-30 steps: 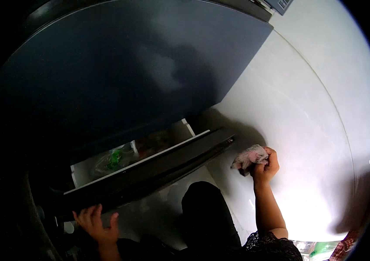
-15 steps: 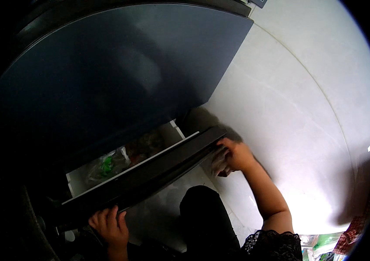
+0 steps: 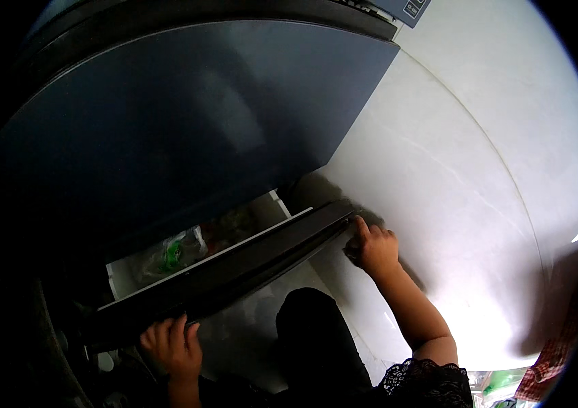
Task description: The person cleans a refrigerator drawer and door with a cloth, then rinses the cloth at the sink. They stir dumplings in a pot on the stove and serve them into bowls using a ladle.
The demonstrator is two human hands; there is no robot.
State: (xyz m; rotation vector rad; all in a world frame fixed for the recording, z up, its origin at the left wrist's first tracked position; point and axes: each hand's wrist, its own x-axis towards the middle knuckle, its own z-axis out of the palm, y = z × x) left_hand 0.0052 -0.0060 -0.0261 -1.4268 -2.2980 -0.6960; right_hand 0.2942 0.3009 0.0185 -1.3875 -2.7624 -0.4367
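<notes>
A deep drawer, its thick dark front [image 3: 241,268] slanting across the view, stands pulled out below a large dark blue-grey door [image 3: 166,129]. Inside its white bin lies a clear plastic bag [image 3: 149,268] with a bright green piece [image 3: 174,254] in it; other contents are too dark to tell. My left hand [image 3: 177,350] is open, fingertips against the lower edge of the drawer front. At the drawer's right end, my right hand [image 3: 377,250] touches the corner with its stretched index finger. The other fingers are bent and partly hidden, apart from the index.
A pale tiled floor [image 3: 459,177] spreads to the right of the drawer. My dark-clothed knee [image 3: 309,319] is close to the drawer front. At the lower right are green and clear plastic bags [image 3: 500,384] and a red checked cloth [image 3: 551,367]. Deep shadow covers the left side.
My right hand has loosened from round the drawer's right end and now touches it with the index finger stretched. The left hand stays at the front edge. The view has shifted slightly.
</notes>
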